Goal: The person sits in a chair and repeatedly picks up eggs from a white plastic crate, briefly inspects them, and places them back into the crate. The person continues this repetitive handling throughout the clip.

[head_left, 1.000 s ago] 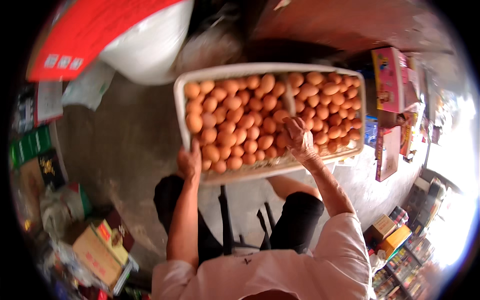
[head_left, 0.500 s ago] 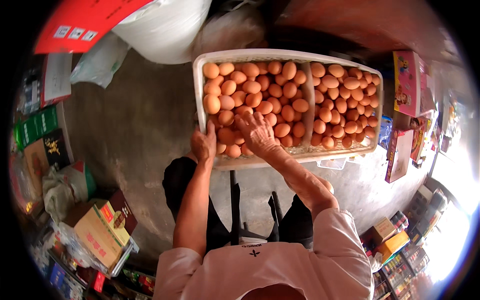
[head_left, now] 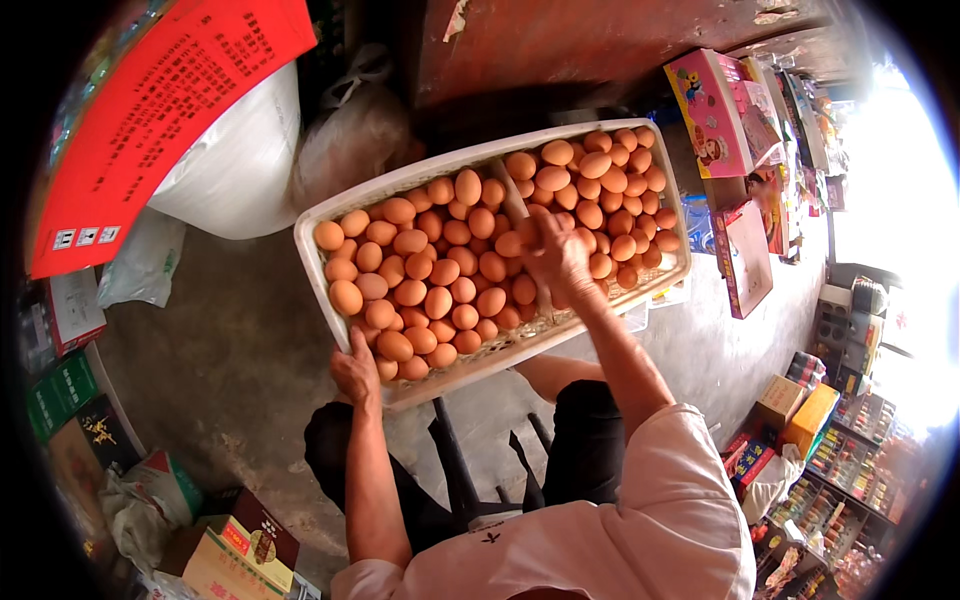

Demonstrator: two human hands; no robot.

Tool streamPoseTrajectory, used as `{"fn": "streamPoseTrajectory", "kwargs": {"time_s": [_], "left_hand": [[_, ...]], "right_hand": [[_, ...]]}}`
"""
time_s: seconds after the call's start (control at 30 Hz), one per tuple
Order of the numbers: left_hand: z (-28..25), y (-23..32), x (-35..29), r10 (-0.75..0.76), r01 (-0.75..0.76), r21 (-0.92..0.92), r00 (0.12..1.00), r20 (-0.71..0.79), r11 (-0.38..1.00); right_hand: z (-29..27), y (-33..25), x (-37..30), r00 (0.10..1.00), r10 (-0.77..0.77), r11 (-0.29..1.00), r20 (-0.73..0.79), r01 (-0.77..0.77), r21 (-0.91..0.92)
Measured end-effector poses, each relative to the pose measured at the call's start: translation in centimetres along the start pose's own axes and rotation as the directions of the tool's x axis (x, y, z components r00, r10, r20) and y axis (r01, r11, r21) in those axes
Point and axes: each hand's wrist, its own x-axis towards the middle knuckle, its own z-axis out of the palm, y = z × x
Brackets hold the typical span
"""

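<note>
A pale plastic crate [head_left: 318, 285] full of brown eggs [head_left: 438, 300] lies at a slant in front of me. A divider [head_left: 512, 195] splits it into a larger left and a smaller right compartment. My left hand [head_left: 356, 372] is closed on the rim at the near left corner, thumb up by the eggs. My right hand [head_left: 558, 255] reaches over the near side to the divider. Its fingers are bent and appear closed around the divider, beside an egg [head_left: 509, 243]; the fingertips are partly hidden.
A large white sack [head_left: 235, 160] and a red printed sheet [head_left: 170, 130] stand at far left. Pink boxes [head_left: 712, 115] lie right of the crate. Cartons [head_left: 225, 560] crowd the near left, and shelves of small goods [head_left: 850, 450] the near right. Dark stool legs [head_left: 455, 460] show between my knees.
My right hand has moved from the eggs in the left compartment to the divider. My left hand stays at the crate's corner. The whole view has turned, so the crate appears more slanted.
</note>
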Motion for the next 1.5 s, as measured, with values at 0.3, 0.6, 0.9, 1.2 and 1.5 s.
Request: {"fn": "streamPoseTrajectory", "kwargs": {"time_s": [0.3,0.6,0.9,1.2,1.5], "left_hand": [[-0.4,0.1,0.0,-0.054,0.055,0.074,0.999,-0.008,0.996],[0.0,-0.4,0.1,0.07,-0.075,-0.057,0.994,-0.081,0.996],[0.3,-1.1,0.6,-0.041,0.042,0.02,0.998,-0.041,0.999],[-0.6,-0.5,-0.1,0.061,-0.062,-0.018,0.997,-0.052,0.998],[0.7,-0.9,0.4,0.032,-0.037,-0.108,0.999,-0.042,0.993]], "right_hand": [[-3.2,1.8,3.1,0.987,-0.156,0.955,0.045,0.162,-0.246],[3.4,-10.5,-5.3,0.772,-0.461,0.878,0.437,0.469,0.097],[9.9,-15.3,-8.8,0.725,-0.621,0.783,0.298,0.591,0.194],[0.7,-7.5,2.1,0.934,-0.338,0.941,0.116,0.334,0.055],[-1.9,3.3,11.1,0.94,-0.342,0.868,-0.009,0.313,-0.386]]}}
